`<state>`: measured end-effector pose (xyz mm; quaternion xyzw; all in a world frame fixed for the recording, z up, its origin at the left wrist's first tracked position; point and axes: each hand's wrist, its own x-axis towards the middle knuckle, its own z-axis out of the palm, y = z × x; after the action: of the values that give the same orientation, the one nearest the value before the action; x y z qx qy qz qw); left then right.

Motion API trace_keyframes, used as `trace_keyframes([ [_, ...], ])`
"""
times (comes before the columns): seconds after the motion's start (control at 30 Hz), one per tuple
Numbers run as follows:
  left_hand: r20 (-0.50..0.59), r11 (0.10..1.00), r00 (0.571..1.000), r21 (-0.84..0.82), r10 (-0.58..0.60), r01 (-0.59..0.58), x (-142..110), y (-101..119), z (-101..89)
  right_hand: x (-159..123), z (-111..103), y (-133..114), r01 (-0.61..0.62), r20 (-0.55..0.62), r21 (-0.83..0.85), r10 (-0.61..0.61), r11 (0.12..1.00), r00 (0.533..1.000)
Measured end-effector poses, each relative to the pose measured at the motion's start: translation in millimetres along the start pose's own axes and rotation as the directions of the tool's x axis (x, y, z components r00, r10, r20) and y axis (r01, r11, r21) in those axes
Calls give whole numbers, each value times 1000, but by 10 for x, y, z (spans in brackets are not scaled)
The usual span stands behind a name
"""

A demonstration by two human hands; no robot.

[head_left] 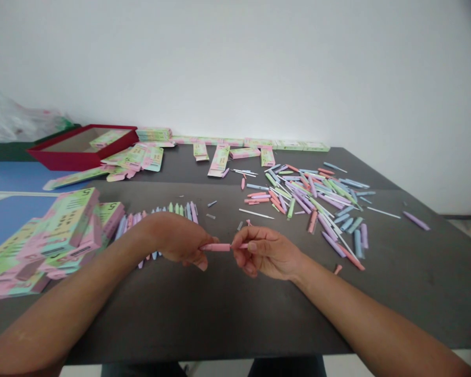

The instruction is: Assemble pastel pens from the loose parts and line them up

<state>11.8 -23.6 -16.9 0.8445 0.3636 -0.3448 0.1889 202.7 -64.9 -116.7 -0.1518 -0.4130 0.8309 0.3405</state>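
Over the near middle of the dark table, my left hand (180,238) is closed on a pink pen barrel (220,247), which points to the right. My right hand (265,251) pinches a small pink pen part (243,246) at the barrel's right end. Whether the two pieces touch or are slightly apart I cannot tell. Beneath and behind my left hand lies a row of pastel pens (176,209), partly hidden by the hand and forearm. A small pink piece (248,223) lies just beyond my right fingers.
A heap of loose pen parts (310,193) spreads at the right. Printed pen boxes (58,225) are stacked at the left. Behind them stand a red box (74,159) and flattened cartons (137,157). More boxes (290,145) line the wall.
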Motion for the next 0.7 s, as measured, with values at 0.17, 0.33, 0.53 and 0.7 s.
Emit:
trace_keyframes([
  [0.17, -3, 1000, 1000, 14, -2, 2, -15, 23, -6, 26, 18, 60, 5, -15, -17, -5, 1000, 1000],
  [0.33, 0, 999, 1000, 29, -17, 17, -31, 47, -7, 46, 26, 82, 12, -6, -10, -12, 1000, 1000],
  [0.53, -13, 996, 1000, 81, -23, 24, -18, 65, 13, 53, 19, 93, -10, -10, 16, 10, 1000, 1000],
  [0.7, -16, 995, 999, 85, -43, 44, -19, 79, 22, 61, -5, 123, -19, 11, 14, 18, 1000, 1000],
])
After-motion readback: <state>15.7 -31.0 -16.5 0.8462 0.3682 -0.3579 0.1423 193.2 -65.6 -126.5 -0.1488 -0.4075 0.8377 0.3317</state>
